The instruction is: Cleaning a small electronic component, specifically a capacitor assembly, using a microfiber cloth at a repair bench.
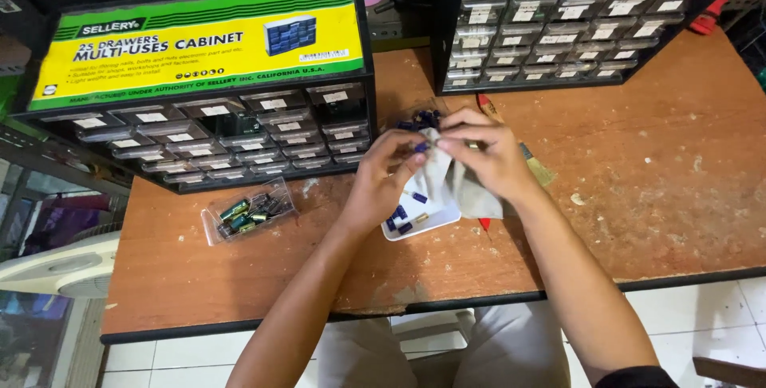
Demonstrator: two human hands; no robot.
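1. Between the two drawer cabinets, over the worn brown table, the person's two hands meet — the left hand and the right hand are almost fingertip to fingertip.
2. The left hand is closed in a pinch on a small blue part; it looks like a little capacitor, though it is too small to be sure.
3. The right hand is curled shut on the top of a soft grey bag, which hangs down from its fingers toward the white tray.
4. That tray lies just below both hands and holds a few more blue parts; another heap of blue parts sits just beyond the fingertips.
5. Well to the left of the left hand lies a clear drawer of green and dark parts, in front of the cabinet with the yellow and green label.
6. Behind the right hand stands the second cabinet; a brush pokes out past the right wrist.
7. Judged from this, the pinch goes best kept light and close over the tray — so a dropped part lands there, not on the table.
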